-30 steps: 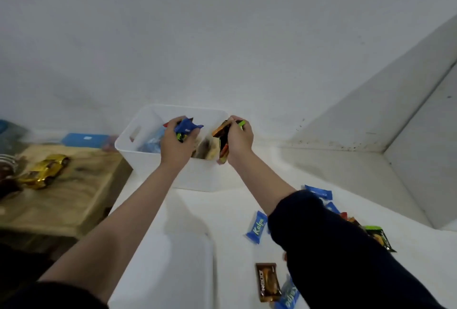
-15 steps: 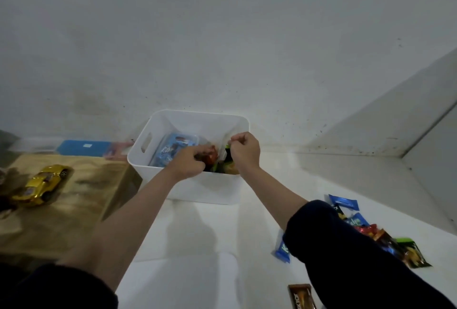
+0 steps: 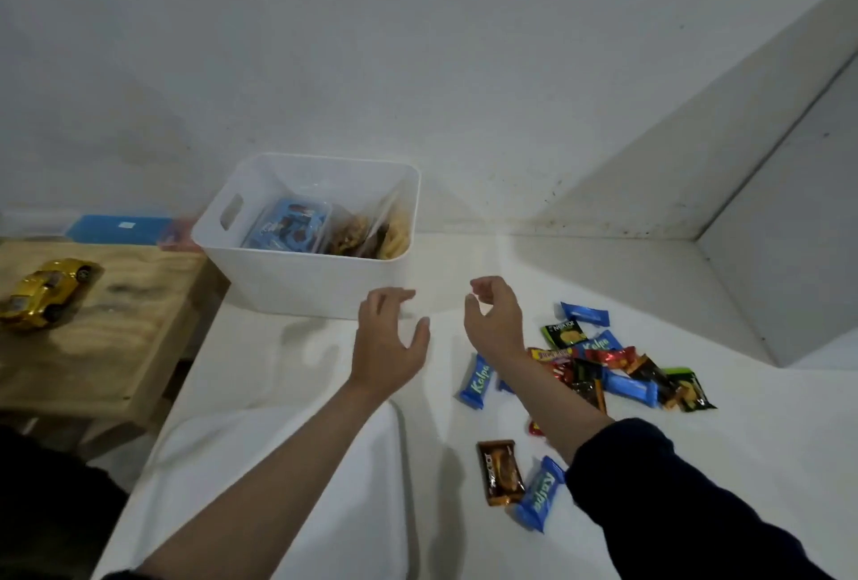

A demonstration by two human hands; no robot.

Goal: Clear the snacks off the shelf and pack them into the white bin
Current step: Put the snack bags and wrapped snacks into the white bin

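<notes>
Just in front of white bin (image 3: 297, 287), left hand (image 3: 387, 347) & right hand (image 3: 497, 324) hover empty, fingers loosely spread, prob. poised for snack pile (image 3: 617, 370).

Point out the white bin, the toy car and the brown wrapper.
white bin (image 3: 297, 289): head view, bare front wall.
toy car (image 3: 48, 291): head view, yellow roof.
brown wrapper (image 3: 500, 472): head view, middle of the packet.

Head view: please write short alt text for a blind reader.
Two empty hands, left hand and right hand, hover above a white shelf between a part-filled white bin and a pile of wrapped snacks.
</notes>
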